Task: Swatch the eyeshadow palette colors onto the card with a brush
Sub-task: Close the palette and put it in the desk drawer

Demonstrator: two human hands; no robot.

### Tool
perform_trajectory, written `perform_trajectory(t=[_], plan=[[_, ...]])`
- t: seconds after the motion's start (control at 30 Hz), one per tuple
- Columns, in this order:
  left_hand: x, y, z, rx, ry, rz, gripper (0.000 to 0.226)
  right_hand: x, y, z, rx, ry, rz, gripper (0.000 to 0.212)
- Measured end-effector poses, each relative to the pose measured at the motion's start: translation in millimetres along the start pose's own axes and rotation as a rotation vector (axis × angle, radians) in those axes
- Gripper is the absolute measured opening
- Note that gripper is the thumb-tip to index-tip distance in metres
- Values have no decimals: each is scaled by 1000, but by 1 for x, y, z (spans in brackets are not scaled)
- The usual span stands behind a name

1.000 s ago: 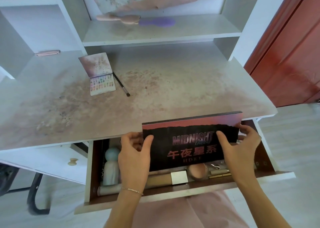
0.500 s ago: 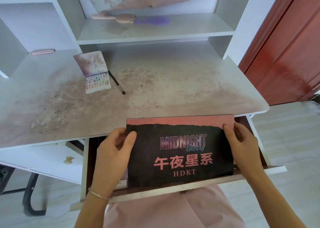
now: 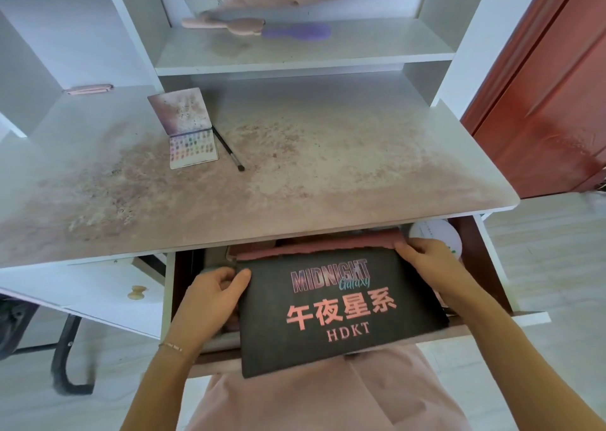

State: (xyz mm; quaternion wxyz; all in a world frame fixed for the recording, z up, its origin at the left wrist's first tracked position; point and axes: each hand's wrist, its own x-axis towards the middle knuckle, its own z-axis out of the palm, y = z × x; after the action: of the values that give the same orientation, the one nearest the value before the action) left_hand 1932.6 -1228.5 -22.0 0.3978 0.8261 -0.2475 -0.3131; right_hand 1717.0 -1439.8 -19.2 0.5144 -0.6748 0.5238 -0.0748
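Observation:
A large black and pink box (image 3: 337,312) printed "MIDNIGHT Galaxy" lies flat over the open drawer (image 3: 475,240). My left hand (image 3: 210,302) grips its left edge and my right hand (image 3: 429,263) grips its far right corner. An open eyeshadow palette (image 3: 191,145) with many small coloured pans and a raised lid sits at the back left of the desk. A thin dark brush (image 3: 229,150) lies just to its right. No card can be made out.
The stained desk top (image 3: 328,168) spans the view. A pink and purple brush (image 3: 262,29) lies on the upper shelf. A white round container (image 3: 436,234) sits in the drawer's far right corner. A red door (image 3: 557,102) stands at right.
Both hands have tipped the box from upright to flat and drawn it toward me, so it now hangs over the drawer's front edge. The drawer's contents are now mostly covered.

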Motion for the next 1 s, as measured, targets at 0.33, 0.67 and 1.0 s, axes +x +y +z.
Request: perform_trajectory(t=[0.33,0.67,1.0], plan=[[32,4,23,-96,89,17,34,31,-2,25,114,287,-142,20],[-20,-13,28,287,175,322,46,-33,30,21,-488,12,-471,33],[-61,-34,42,551,263,749,34,-74,57,24,-904,158,-861,55]])
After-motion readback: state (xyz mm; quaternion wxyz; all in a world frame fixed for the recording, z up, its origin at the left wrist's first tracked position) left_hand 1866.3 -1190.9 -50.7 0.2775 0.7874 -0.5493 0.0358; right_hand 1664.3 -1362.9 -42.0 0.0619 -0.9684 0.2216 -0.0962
